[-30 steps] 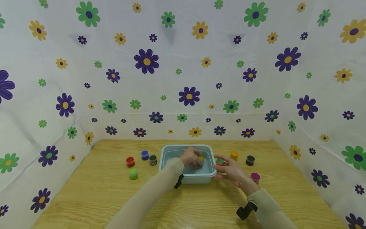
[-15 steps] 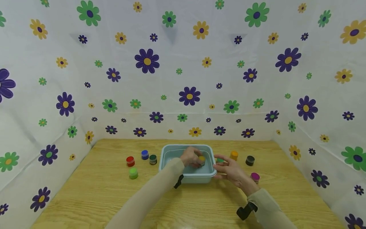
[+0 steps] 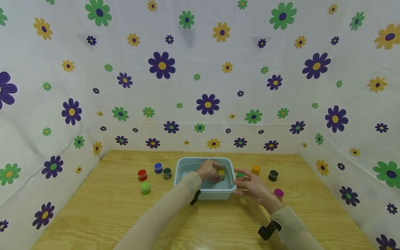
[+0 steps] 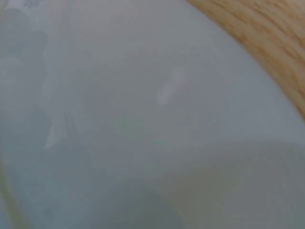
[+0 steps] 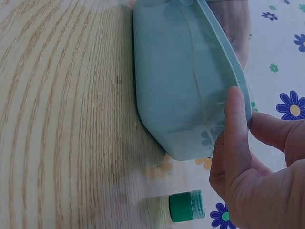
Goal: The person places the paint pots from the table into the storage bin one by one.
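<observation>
Looks like a small screened-off tabletop booth, though I can't tell what building it's in. Flower-print sheeting walls the wood-grain table left, right and far.

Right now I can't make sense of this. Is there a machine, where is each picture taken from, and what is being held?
There's no machine, just a person's two bare hands. The wide picture comes from a head-worn camera. The blurred one is from the left wrist, too close to show much; the other is from the right wrist.

On the wooden table stands a pale blue basin, with small jars in several colours on both sides. Inside the basin, the left hand holds a yellow-topped jar. The right hand holds the basin's rim between thumb and fingers.
</observation>
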{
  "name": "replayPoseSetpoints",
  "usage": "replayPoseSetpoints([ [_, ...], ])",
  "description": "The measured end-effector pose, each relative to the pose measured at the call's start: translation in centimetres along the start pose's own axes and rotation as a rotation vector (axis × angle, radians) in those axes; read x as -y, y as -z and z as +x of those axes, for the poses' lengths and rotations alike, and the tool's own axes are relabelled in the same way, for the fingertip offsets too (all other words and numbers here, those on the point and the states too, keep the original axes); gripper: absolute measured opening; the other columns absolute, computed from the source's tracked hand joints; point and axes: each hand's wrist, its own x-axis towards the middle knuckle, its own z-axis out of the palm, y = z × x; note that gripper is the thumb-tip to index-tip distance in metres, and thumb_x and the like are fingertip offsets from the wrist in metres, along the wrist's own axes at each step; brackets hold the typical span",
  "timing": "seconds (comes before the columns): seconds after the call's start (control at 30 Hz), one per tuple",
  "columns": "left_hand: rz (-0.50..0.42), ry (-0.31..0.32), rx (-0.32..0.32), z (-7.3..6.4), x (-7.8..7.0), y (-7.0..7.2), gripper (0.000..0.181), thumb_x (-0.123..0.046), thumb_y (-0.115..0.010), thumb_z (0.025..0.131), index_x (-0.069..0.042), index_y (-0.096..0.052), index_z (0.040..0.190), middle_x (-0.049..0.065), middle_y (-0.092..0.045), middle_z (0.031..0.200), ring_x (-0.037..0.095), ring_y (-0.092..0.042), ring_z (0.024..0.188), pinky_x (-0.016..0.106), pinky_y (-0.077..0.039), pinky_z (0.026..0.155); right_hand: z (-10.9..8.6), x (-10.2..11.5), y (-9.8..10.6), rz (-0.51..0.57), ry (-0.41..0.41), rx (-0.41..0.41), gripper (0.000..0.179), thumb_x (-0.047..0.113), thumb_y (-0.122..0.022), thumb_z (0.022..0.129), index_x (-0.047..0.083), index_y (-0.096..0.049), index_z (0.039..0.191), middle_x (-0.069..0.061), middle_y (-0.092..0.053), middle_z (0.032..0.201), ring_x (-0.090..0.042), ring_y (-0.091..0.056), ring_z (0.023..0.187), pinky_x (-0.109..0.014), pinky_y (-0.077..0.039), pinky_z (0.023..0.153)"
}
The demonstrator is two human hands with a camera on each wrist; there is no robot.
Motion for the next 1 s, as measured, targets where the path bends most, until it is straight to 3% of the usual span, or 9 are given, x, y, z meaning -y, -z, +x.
replayPoseSetpoints([
  [0.13, 0.005, -0.017, 0.009, 0.1, 0.0, 0.1, 0.037, 0.010, -0.070, 0.082, 0.001, -0.069, 0.118, 0.021, -0.072, 0.092, 0.038, -0.073, 0.081, 0.040, -0.063, 0.069, 0.0, 0.1, 0.0, 0.002, -0.001, 0.003, 0.060, 0.008, -0.060, 0.098, 0.006, -0.032, 0.151, -0.030, -0.050, 0.132, -0.028, -0.067, 0.103, -0.035, -0.061, 0.080],
  [0.37, 0.017, -0.046, 0.011, 0.0, -0.1, 0.0, 0.038, 0.013, -0.065, 0.083, 0.001, -0.068, 0.119, 0.026, -0.065, 0.113, 0.039, -0.072, 0.084, 0.041, -0.062, 0.073, -0.1, 0.1, 0.0, 0.000, -0.004, 0.004, 0.061, 0.009, -0.060, 0.098, 0.005, -0.031, 0.151, -0.028, -0.052, 0.131, -0.025, -0.067, 0.102, -0.033, -0.061, 0.079],
  [0.53, 0.049, -0.059, -0.009, -0.1, -0.1, 0.1, 0.038, 0.014, -0.062, 0.084, 0.001, -0.069, 0.118, 0.027, -0.066, 0.113, 0.037, -0.072, 0.083, 0.041, -0.062, 0.073, -0.1, 0.2, -0.1, -0.006, 0.007, 0.010, 0.062, 0.010, -0.060, 0.098, 0.005, -0.030, 0.151, -0.028, -0.053, 0.131, -0.024, -0.066, 0.102, -0.034, -0.061, 0.080],
  [0.77, 0.037, -0.077, 0.019, -0.7, 0.6, 1.5, 0.051, 0.018, -0.055, 0.078, -0.001, -0.066, 0.123, 0.025, -0.064, 0.121, 0.025, -0.066, 0.074, 0.042, -0.062, 0.070, -0.1, -0.2, -0.5, -0.006, -0.021, -0.011, 0.061, 0.010, -0.061, 0.097, 0.006, -0.033, 0.150, -0.028, -0.053, 0.131, -0.023, -0.066, 0.100, -0.037, -0.060, 0.084],
  [1.0, 0.009, -0.133, 0.050, -2.2, 0.2, 3.0, 0.037, 0.009, -0.056, 0.089, 0.005, -0.061, 0.126, 0.029, -0.062, 0.123, 0.034, -0.068, 0.090, 0.050, -0.059, 0.082, 0.1, 0.0, -0.2, -0.002, -0.020, -0.030, 0.059, 0.009, -0.060, 0.097, 0.007, -0.034, 0.150, -0.030, -0.050, 0.134, -0.026, -0.066, 0.102, -0.036, -0.061, 0.081],
])
